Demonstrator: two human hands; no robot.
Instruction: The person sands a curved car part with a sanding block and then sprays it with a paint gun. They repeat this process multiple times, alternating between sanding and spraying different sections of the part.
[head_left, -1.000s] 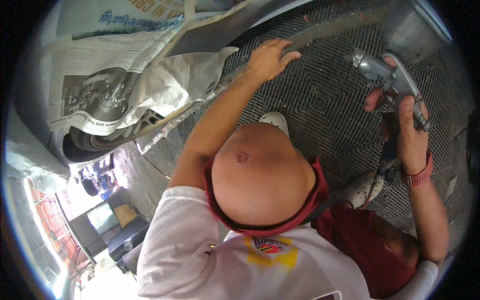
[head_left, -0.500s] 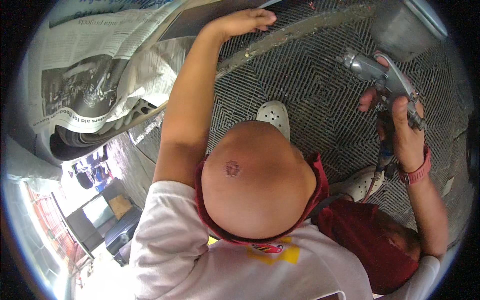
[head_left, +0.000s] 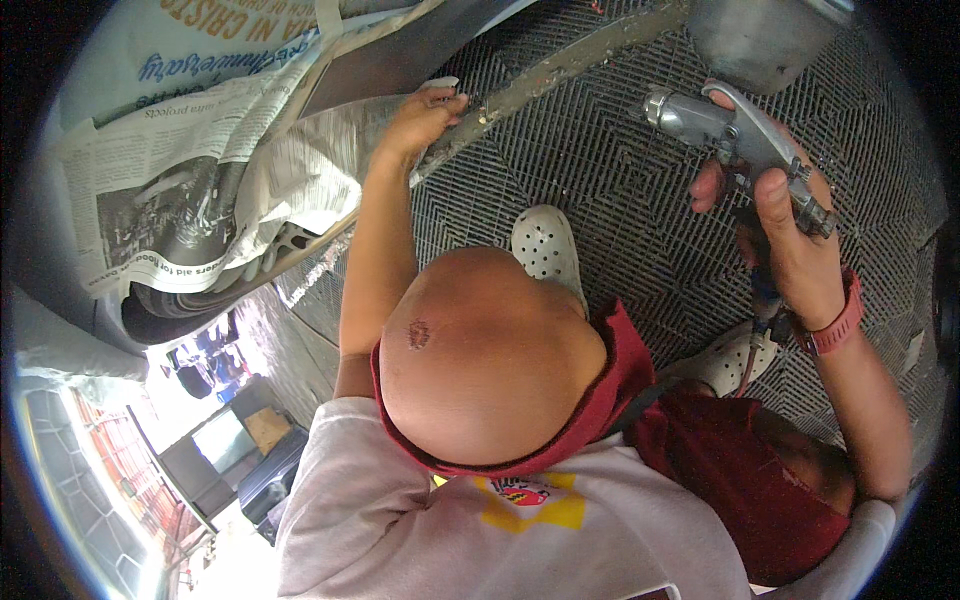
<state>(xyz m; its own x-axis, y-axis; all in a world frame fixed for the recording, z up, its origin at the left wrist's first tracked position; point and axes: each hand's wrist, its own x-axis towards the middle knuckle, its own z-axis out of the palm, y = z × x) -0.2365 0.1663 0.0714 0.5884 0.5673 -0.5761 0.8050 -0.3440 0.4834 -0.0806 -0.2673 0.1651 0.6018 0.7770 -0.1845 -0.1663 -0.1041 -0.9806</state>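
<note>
My right hand (head_left: 800, 240) is wrapped round a silver spray gun (head_left: 715, 130). The gun's nozzle end points left, and a large metal cup (head_left: 765, 45) stands at its far side. A hose (head_left: 750, 360) runs down from the grip. My left hand (head_left: 420, 122) is by the lower edge of a vehicle body panel, beside pale masking paper (head_left: 325, 150). Its fingers are bent together, with a small pale bit at the tips that I cannot make out.
Newspaper (head_left: 150, 170) covers the bodywork at the left, above a wheel (head_left: 190, 300). Dark ribbed matting (head_left: 620, 190) lies under my pale clogs (head_left: 545, 250). A raised strip (head_left: 560, 80) crosses the matting. Dark boxy furniture (head_left: 270, 475) stands at the lower left.
My left hand has drawn back toward me and left along the panel edge, and its stretched fingers have bent. The spray gun has shifted slightly left with my right hand. The view has shifted.
</note>
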